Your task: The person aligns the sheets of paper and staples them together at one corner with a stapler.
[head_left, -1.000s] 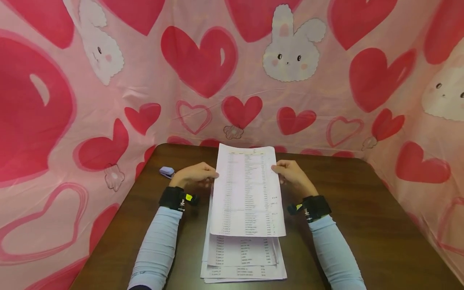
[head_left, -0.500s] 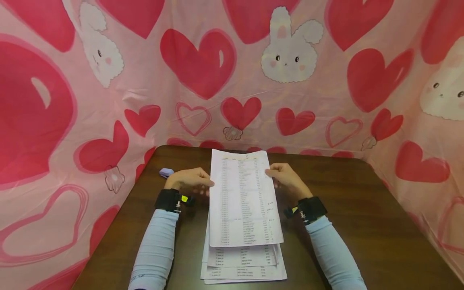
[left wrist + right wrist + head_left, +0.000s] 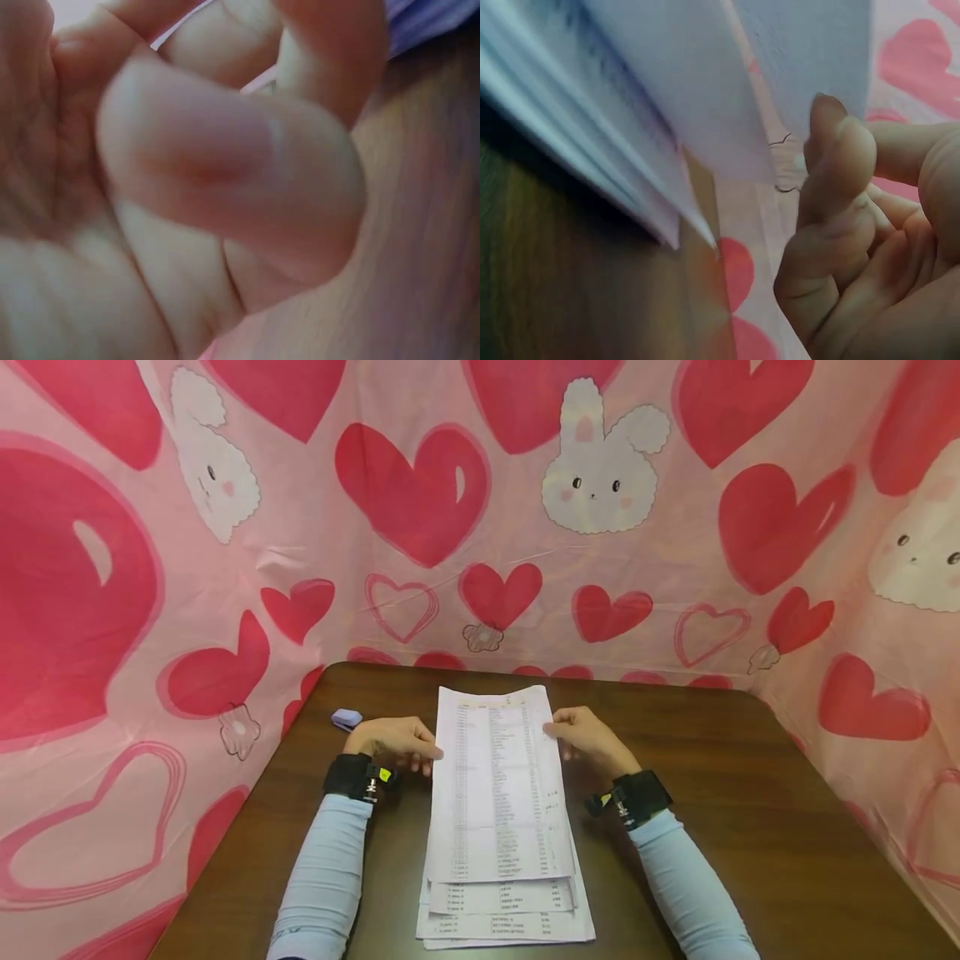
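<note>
A printed sheet of paper (image 3: 491, 785) with columns of text is held at its two long sides, its top edge slightly bowed. My left hand (image 3: 397, 742) pinches its left edge; curled fingers (image 3: 232, 165) fill the left wrist view and hide most of the paper there. At the upper right edge, my right hand (image 3: 588, 737) pinches the sheet between thumb and fingers, also seen in the right wrist view, where the sheet (image 3: 810, 60) stands up from the grip. Beneath it lies a stack of printed papers (image 3: 502, 927), its sheets unevenly aligned.
A small lilac stapler (image 3: 346, 718) lies on the brown wooden table (image 3: 735, 827), just beyond my left hand. Pink cloth (image 3: 517, 543) with hearts and rabbits hangs behind the table and along its sides.
Both hands have come down and nearer with the sheet, which has dropped towards the stack. Its lower edge now lies over the stacked pages, covering more of them.
</note>
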The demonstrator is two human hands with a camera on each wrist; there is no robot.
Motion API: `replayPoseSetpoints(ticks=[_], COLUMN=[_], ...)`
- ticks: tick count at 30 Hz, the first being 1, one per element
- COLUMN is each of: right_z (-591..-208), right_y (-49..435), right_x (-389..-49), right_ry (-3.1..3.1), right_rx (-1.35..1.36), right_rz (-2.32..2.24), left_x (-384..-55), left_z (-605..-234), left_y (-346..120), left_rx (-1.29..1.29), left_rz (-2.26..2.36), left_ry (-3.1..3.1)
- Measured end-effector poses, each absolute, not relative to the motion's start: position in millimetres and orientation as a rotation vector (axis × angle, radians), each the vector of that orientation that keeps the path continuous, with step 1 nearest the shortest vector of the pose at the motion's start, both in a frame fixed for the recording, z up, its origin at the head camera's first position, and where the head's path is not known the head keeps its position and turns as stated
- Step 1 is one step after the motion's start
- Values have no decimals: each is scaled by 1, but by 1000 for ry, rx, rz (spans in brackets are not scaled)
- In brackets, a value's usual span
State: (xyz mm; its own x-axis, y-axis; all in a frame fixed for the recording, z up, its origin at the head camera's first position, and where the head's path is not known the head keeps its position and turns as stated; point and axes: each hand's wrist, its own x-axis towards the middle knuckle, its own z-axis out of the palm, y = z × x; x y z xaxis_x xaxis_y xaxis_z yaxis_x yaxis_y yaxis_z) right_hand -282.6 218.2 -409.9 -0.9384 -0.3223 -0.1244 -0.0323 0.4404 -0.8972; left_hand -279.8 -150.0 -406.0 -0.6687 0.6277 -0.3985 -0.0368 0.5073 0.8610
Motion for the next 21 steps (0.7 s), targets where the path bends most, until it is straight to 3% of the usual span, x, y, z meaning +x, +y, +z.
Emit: replayPoseSetpoints(ticks=[21], right_z=[-432], right_y=[221], right_x=[-283], right_ry=[2584], right_rx=[-298], right_rz=[-1013], left_x=[-275], left_z=[-417], left_y=[-122], left_rx=[332], left_rz=[651], left_ry=[2326])
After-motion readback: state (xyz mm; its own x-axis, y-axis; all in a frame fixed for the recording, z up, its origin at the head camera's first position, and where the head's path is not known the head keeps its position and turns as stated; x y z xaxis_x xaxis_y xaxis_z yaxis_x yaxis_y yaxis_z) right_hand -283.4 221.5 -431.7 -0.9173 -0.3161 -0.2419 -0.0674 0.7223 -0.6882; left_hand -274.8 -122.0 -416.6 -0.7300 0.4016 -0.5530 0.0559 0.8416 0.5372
